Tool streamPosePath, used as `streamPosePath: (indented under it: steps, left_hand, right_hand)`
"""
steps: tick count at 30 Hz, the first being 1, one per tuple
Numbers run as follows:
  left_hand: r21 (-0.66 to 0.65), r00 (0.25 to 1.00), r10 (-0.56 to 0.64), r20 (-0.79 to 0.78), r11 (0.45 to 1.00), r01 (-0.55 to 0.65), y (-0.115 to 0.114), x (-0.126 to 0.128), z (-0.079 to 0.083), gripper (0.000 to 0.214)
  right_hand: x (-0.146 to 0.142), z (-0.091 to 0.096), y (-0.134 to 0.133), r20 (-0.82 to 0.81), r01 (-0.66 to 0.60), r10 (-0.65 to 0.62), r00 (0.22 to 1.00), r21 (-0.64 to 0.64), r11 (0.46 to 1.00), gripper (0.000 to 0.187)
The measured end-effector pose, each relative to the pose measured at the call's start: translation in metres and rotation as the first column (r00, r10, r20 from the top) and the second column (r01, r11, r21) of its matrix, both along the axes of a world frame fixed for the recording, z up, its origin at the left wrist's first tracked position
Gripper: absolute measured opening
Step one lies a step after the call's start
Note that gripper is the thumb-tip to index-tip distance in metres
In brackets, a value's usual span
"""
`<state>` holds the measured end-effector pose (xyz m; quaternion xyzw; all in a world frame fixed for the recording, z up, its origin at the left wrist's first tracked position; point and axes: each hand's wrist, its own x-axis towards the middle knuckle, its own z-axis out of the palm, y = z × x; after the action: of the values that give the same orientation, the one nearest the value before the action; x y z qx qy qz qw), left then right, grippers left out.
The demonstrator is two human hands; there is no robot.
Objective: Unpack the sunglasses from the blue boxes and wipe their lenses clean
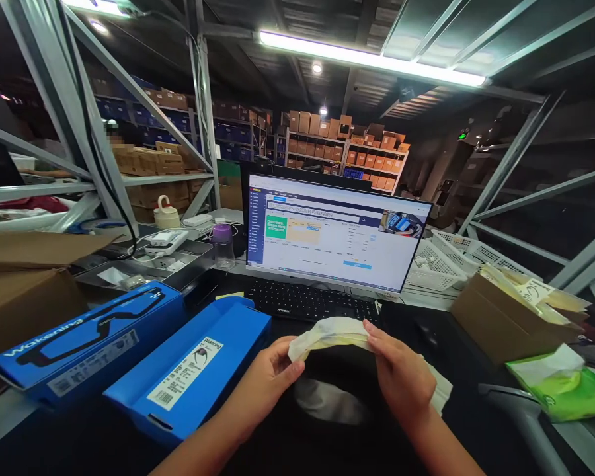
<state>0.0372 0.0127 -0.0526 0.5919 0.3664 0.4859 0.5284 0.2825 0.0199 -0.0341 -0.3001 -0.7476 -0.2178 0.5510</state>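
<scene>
A curved, folded strip of pale yellowish-white paper (333,328) spans between my two hands, above the black desk. My left hand (276,370) pinches its left end between thumb and fingers. At the other end, the fingers of my right hand (401,370) close on it. A whitish piece (442,389) shows behind my right wrist, and I cannot tell if it belongs to the strip. Under the strip lies a dim whitish object (330,402), too dark to identify. To the left of my left hand rests a blue box (238,337) with a white printed label.
Another blue box (153,337) and a brown carton (24,291) stand at left. Behind my hands are a black keyboard (307,301) and a monitor (322,258). A mouse (426,336), a carton of envelopes (500,324), a green tissue pack (565,390) and a grey handheld device (520,423) lie right.
</scene>
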Motion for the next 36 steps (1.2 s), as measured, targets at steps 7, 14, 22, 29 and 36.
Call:
streamPosePath:
  steps: [7, 14, 22, 29, 36]
  left_hand:
    - [-0.039, 0.989, -0.098, 0.113, 0.994, 0.103, 0.004, -0.004, -0.004, 0.062]
    - [-0.062, 0.989, -0.140, 0.057, 0.988, 0.144, -0.001, 0.003, -0.005, 0.061]
    - [-0.032, 0.999, 0.018, 0.048, 0.999, -0.016, 0.002, 0.003, -0.016, 0.049]
    - [-0.134, 0.986, 0.100, 0.136, 0.988, -0.082, 0.001, 0.000, -0.010, 0.046]
    - [-0.060, 0.933, 0.335, 0.129, 0.942, -0.330, 0.002, -0.002, -0.012, 0.043]
  right_hand:
    - [0.011, 0.004, 0.007, -0.083, -0.215, 0.205, 0.975, -0.146, 0.966, 0.041]
    - [0.008, 0.001, 0.007, -0.165, 0.026, -0.052, 0.985, -0.160, 0.987, 0.029]
    - [0.010, -0.005, 0.009, -0.280, 0.154, -0.239, 0.930, -0.294, 0.943, 0.010]
    - [0.001, -0.013, 0.006, -0.260, 0.204, -0.253, 0.932, -0.201, 0.958, 0.003]
    - [-0.006, -0.009, 0.001, -0.232, 0.141, -0.162, 0.959, -0.108, 0.984, 0.008]
